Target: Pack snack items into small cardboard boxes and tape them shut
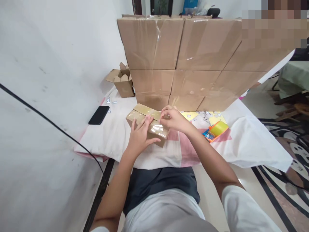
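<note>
Left hand (139,135): fingers spread on the cardboard carton (154,130); pressing hard could dent its top.
Right hand (173,118): fingers curled toward thumb; pinching what, I cannot tell; tugging could crease the clear tape (159,128).
Carton: brown, glossy-topped, skewed on the cloth (116,135), near the stacked cartons (202,45).

Starting with the big count: nine stacked boxes (196,82), reading three rows of three by the fronts in view! Adding one box (156,129) under the hands, plus one open box (124,89) over by the wall (48,58), and reaching eleven in all. Counting two hands now, one left hand (138,137), one right hand (175,120). Across the tabletop (108,138), spotting one phone (99,115), one tape dispenser (215,131), and several small scraps (115,102), too tiny to number surely. Finishing on one black cable (51,120).
</note>
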`<control>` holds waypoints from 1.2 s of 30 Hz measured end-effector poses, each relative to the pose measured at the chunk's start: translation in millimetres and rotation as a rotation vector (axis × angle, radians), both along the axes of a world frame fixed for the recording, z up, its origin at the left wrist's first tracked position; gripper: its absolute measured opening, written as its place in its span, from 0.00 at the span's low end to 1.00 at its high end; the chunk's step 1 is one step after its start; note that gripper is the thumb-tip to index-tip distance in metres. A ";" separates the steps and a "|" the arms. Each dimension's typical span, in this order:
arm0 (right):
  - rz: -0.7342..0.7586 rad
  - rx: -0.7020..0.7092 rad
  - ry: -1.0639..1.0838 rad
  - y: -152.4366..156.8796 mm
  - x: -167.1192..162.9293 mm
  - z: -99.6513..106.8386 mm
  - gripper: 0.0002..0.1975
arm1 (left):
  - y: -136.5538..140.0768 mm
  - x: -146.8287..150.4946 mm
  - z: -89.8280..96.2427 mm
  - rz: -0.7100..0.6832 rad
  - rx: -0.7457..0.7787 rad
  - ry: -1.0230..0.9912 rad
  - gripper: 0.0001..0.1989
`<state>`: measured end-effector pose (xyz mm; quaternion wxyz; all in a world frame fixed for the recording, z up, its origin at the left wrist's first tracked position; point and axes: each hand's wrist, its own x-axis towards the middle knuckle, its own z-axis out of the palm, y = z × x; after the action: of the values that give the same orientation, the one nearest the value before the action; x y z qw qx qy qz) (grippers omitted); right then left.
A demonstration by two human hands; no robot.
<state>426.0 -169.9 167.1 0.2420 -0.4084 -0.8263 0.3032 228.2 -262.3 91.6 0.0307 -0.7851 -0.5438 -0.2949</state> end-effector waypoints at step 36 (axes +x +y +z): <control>-0.961 0.275 -0.267 128.0 338.7 -112.4 0.13 | 12.3 7.0 -95.0 -0.063 0.639 -0.166 0.09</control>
<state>764.7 -41.9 54.7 0.2979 -0.7415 -0.6011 -0.0082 235.2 -250.0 -3.4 0.2217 -0.7256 -0.3997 -0.5145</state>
